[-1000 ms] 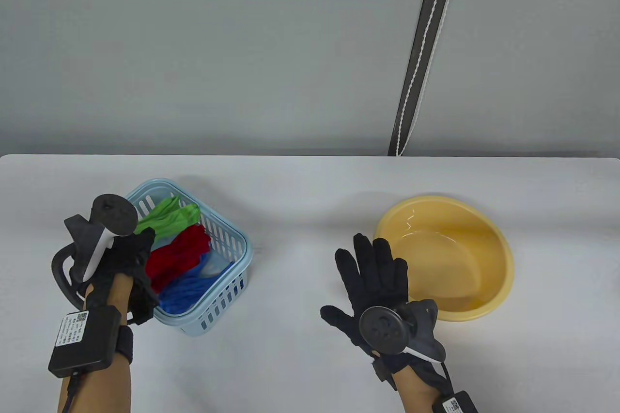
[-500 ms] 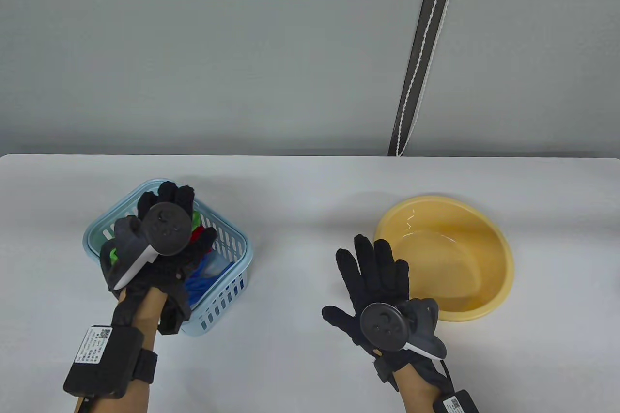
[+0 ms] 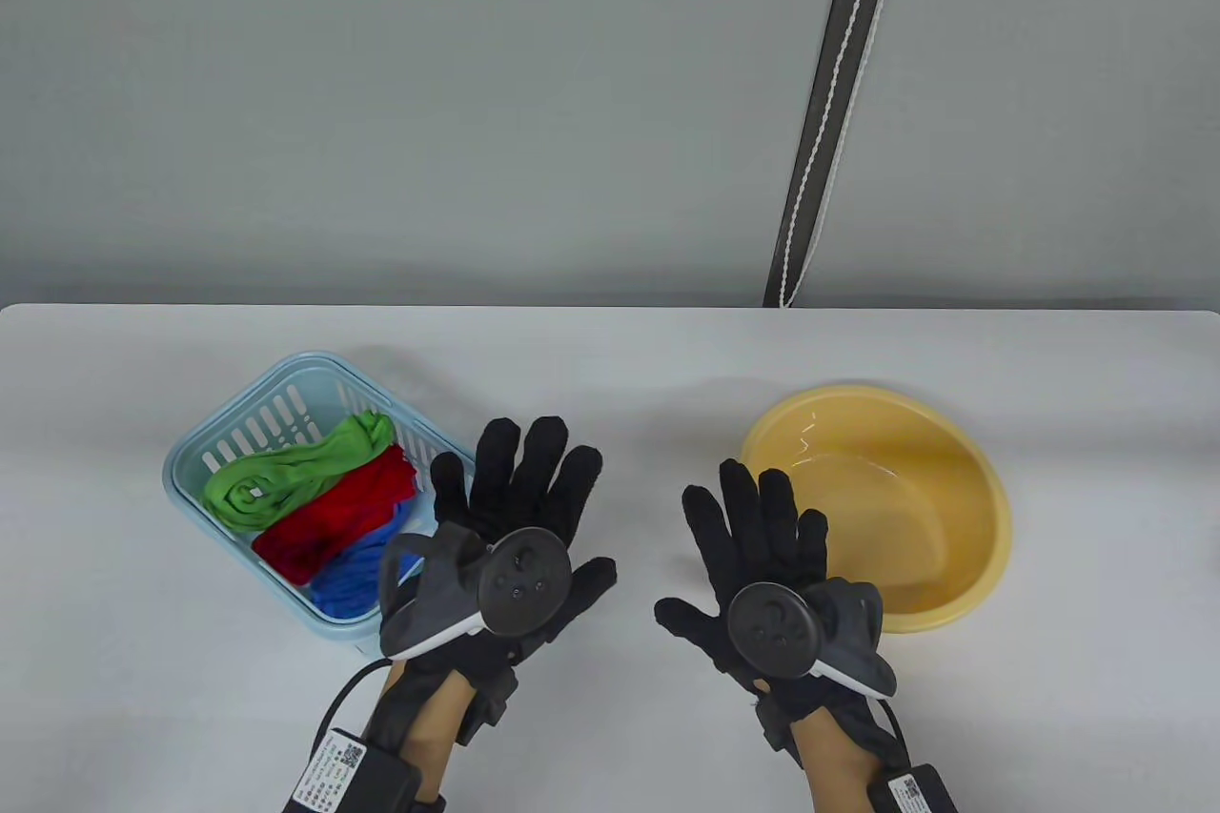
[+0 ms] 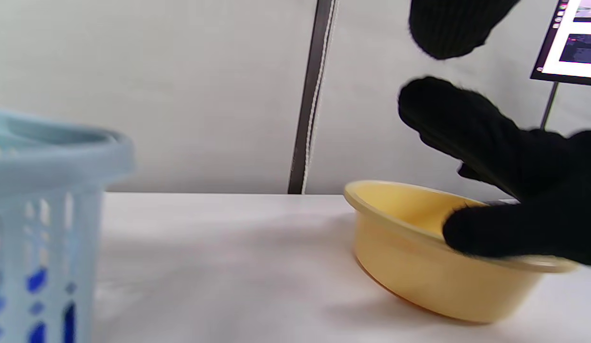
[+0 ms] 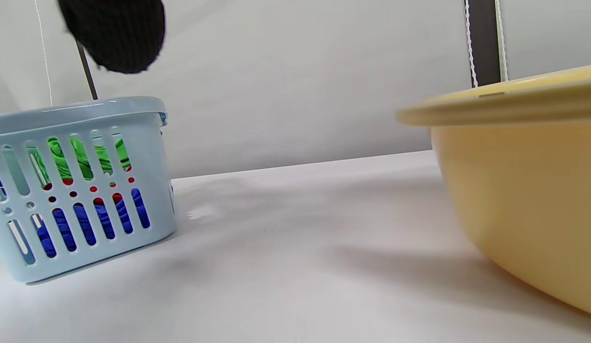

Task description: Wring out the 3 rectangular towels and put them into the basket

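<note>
A light blue slotted basket (image 3: 214,446) stands at the table's left and holds three twisted towels: green (image 3: 295,473), red (image 3: 334,518) and blue (image 3: 355,577). Through the basket's slots (image 5: 81,190) the right wrist view shows green, red and blue cloth. My left hand (image 3: 519,508) lies flat with fingers spread just right of the basket, holding nothing. My right hand (image 3: 758,532) lies flat with fingers spread, left of the yellow basin (image 3: 963,489), also holding nothing. In the left wrist view the right hand's fingers (image 4: 472,128) show in front of the basin (image 4: 410,247).
The yellow basin holds a little water and no cloth. A dark strap with a white cord (image 3: 829,108) hangs down the wall behind the table. A screen (image 4: 574,38) shows at the left wrist view's top right corner.
My left hand has come out of the basket and moved right onto the table, fingers spread. The green towel now lies pressed down in the basket. My right hand shifted slightly right.
</note>
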### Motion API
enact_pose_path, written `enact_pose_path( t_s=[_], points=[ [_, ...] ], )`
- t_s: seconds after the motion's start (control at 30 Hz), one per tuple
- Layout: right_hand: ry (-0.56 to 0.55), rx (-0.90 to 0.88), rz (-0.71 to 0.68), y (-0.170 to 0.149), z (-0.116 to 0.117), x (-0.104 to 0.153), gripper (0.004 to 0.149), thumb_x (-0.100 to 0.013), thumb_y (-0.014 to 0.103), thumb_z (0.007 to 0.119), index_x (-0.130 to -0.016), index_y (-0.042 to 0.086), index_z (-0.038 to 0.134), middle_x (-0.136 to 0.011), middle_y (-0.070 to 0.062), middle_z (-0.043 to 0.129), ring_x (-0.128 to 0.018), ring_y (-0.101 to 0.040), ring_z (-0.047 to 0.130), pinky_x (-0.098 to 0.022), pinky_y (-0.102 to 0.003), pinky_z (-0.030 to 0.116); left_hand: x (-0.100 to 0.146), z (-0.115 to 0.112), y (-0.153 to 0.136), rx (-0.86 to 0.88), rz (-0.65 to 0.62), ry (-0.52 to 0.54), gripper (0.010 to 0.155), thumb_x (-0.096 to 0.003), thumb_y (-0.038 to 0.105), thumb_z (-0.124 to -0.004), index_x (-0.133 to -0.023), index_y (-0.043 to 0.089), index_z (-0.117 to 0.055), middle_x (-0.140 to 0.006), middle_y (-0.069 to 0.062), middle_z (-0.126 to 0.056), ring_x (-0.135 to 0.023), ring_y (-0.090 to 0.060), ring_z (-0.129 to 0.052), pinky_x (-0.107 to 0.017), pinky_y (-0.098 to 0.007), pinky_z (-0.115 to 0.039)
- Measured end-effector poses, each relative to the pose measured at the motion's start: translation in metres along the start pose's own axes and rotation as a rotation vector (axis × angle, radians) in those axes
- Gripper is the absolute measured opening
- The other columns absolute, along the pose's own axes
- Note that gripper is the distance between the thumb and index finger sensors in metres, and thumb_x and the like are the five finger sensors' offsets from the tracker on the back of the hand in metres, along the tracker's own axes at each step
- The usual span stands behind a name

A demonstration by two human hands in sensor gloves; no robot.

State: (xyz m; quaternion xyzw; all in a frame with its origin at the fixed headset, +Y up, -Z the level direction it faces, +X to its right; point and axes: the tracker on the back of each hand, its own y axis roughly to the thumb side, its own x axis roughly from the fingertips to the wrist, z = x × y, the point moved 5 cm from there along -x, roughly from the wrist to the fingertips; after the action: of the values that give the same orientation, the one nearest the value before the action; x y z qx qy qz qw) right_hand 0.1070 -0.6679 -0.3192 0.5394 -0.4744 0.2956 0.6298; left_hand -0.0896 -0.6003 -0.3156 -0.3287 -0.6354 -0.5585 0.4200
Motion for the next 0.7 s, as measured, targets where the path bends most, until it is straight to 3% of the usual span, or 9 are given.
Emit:
enact_pose_path(
  t_s=[0.3,0.7],
  points=[
    [0.052,0.018,0.002,-0.004,0.009,-0.002,0.103,-0.052,0.063,0.078,-0.113,0.027,0.002,-0.119,-0.019,0.001,-0.109,-0.053,0.002,-0.068,-0.081,0.018,-0.002,-0.058,-0.006,0.098,-0.039,-0.018,0.097,-0.0529,0.072,-0.065,-0.116,0.029,-0.006,-0.124,-0.010,-0.001,-0.109,-0.050,-0.004,-0.069,-0.078,-0.017],
    [0.061,0.062,0.004,0.000,0.012,-0.002,0.103,-0.052,0.062,0.078,-0.113,0.027,0.002,-0.119,-0.019,0.001,-0.109,-0.053,0.002,-0.068,-0.081,0.018,-0.001,-0.088,-0.008,0.069,-0.055,-0.060,0.097,-0.0528,0.071,-0.066,-0.116,0.028,-0.006,-0.124,-0.011,-0.002,-0.109,-0.048,-0.004,-0.069,-0.077,-0.015]
  ],
)
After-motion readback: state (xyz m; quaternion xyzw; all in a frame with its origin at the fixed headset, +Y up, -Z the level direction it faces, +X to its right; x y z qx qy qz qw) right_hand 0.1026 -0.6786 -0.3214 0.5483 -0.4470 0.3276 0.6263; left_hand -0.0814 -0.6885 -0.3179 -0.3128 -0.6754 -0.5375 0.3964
